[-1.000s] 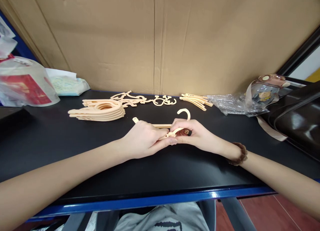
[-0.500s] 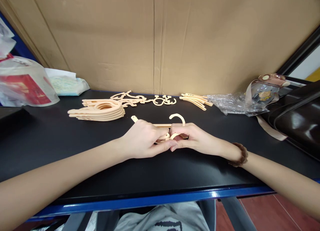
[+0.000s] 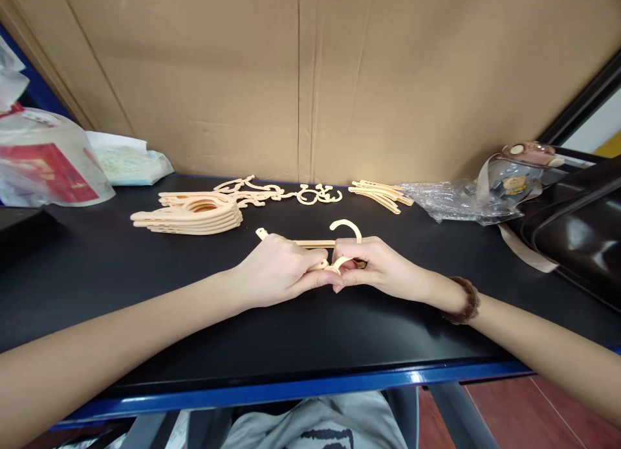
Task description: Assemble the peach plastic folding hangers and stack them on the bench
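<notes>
Grips a cream plastic hanger in left hand and right hand, both curled shut on its middle, at the centre of the black worktop, near stacked hangers.

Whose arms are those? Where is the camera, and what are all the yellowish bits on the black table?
Both arms belong to one person. The camera sits on that person's head and looks down, so you see what they see. The hands meet in the middle: the left hand and the right hand pinch one cream plastic hanger with their fingers, and its hook shows just behind them, over a black table. Farther back lie a stack of hangers, some loose hook pieces and a small pile of bars. On the right are a crumpled clear bag and a dark shiny bag. At the left is a plastic packet. A cardboard wall stands behind.
</notes>
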The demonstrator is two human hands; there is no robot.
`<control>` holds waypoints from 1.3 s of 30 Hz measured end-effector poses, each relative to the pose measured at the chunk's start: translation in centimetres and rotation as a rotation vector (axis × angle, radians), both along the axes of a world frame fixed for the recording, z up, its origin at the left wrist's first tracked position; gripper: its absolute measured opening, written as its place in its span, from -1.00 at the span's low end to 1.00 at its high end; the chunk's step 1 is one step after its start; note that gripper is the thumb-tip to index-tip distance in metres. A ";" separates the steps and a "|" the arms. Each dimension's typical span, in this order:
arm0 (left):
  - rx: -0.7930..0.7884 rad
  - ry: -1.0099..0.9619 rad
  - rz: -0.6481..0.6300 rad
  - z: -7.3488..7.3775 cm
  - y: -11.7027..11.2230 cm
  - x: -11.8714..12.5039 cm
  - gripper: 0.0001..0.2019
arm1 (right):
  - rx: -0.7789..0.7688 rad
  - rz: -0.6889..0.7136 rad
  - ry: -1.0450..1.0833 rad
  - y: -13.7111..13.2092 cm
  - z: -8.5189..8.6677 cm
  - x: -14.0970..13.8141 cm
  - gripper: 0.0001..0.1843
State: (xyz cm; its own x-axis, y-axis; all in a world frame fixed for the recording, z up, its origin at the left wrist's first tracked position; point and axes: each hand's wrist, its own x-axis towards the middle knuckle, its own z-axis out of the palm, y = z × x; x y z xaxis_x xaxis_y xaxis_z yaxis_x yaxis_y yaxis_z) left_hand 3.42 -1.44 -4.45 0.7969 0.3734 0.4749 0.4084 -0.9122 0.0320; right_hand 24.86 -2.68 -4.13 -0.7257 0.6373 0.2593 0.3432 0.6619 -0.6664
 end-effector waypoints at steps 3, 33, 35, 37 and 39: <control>0.040 0.000 -0.011 -0.1 0.1 0.0 -0.43 | 0.012 -0.024 -0.013 0.0 0.0 0.1 -0.64; 0.070 0.060 -0.011 0.5 -0.8 0.2 -0.53 | 0.007 -0.024 -0.042 -0.1 0.1 0.2 -0.70; 0.055 0.048 0.005 0.6 -0.8 0.2 -0.54 | 0.000 -0.030 -0.019 -0.1 0.1 0.1 -0.71; 0.034 0.025 0.000 0.8 -0.9 0.1 -0.57 | -0.003 -0.025 0.004 -0.2 0.3 0.0 -0.74; 0.002 0.005 -0.030 0.9 -0.9 0.0 -0.62 | -0.014 0.000 0.027 -0.4 0.5 -0.1 -0.75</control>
